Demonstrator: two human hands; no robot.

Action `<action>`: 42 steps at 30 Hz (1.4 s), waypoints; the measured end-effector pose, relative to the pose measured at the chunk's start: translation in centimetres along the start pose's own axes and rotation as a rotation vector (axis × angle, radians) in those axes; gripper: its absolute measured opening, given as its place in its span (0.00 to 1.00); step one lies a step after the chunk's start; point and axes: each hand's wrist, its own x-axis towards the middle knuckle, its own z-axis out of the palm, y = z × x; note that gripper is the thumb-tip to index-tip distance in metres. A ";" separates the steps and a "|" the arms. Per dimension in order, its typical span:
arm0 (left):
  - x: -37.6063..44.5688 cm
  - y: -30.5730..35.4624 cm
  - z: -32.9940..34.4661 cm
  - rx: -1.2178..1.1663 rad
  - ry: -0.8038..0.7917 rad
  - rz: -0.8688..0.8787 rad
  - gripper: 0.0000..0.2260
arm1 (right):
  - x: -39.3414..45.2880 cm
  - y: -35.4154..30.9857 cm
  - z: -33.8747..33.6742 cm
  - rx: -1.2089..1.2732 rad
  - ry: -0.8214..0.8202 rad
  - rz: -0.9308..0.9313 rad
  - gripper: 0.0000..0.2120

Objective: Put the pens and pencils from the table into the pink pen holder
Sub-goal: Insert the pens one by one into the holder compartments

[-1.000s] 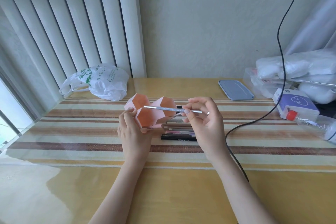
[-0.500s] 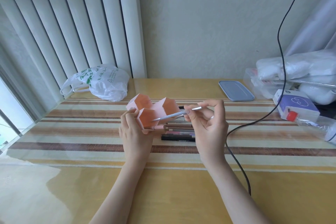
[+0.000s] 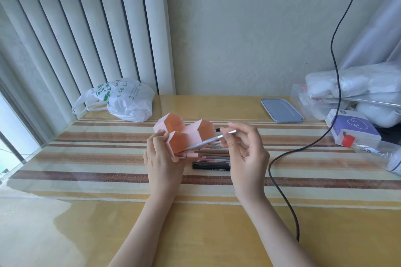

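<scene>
Our left hand [image 3: 161, 156] grips the pink pen holder [image 3: 184, 135], tipped so its three hexagonal cells face right. Our right hand [image 3: 245, 154] pinches a silver pen [image 3: 206, 142] between thumb and fingers, tip inside the nearest cell. Remaining pens and pencils [image 3: 213, 158] lie stacked on the table [image 3: 195, 234] just beside the holder.
</scene>
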 end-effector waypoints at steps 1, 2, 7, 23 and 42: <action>0.0 0.0 0.0 -0.002 -0.002 -0.004 0.32 | 0.1 -0.3 0.0 0.037 0.043 -0.007 0.11; 0.0 -0.1 0.0 -0.005 -0.005 -0.010 0.32 | 0.2 -0.7 -0.1 0.074 0.092 -0.024 0.12; 0.1 -0.5 0.2 -0.028 -0.016 -0.037 0.29 | 1.2 -1.4 -1.0 0.152 0.345 -0.090 0.14; -0.1 -0.2 0.1 -0.063 -0.015 -0.065 0.32 | 0.4 3.1 -0.9 -0.156 -0.075 0.108 0.02; 0.2 -0.5 0.1 -0.047 0.005 -0.061 0.30 | 2.2 4.1 -5.4 -1.066 -0.682 0.526 0.10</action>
